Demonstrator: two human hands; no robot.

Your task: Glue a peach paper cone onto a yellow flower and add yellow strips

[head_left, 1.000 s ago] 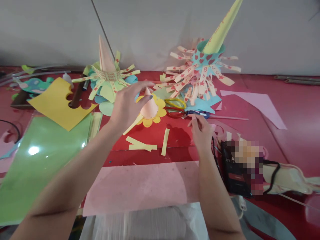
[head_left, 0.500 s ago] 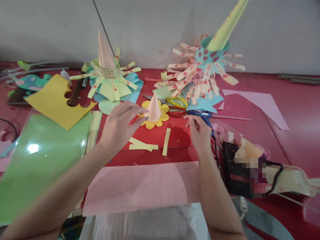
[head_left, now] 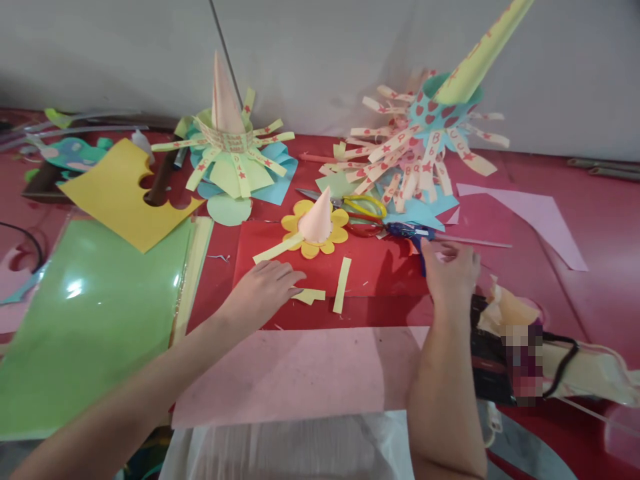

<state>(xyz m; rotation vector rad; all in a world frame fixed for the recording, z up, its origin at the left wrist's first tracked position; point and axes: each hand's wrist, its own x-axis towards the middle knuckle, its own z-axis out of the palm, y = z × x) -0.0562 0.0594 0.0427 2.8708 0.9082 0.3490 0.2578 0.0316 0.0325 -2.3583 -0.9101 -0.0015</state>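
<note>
My left hand (head_left: 265,288) lies flat on a red paper sheet (head_left: 380,267), its fingertips touching a few loose yellow strips (head_left: 311,295). Just beyond them a small pink paper cone (head_left: 318,219) stands on a yellow paper flower (head_left: 306,248) with a yellow strip stem. My right hand (head_left: 453,268) is at the red sheet's right edge with curled fingers, right beside a blue glue gun (head_left: 404,231). Whether it grips the gun's handle is hidden.
Scissors (head_left: 364,212) with yellow and red handles lie behind the flower. Two fringed paper cone crafts (head_left: 230,150) (head_left: 430,130) stand by the wall. A pink sheet (head_left: 300,373) lies near me, with green (head_left: 85,313) and yellow (head_left: 120,200) sheets on the left and a black device (head_left: 487,360) on the right.
My left hand let go of the pink cone, leaving it on the flower, and came down onto the yellow strips. My right hand moved right, toward the glue gun's handle.
</note>
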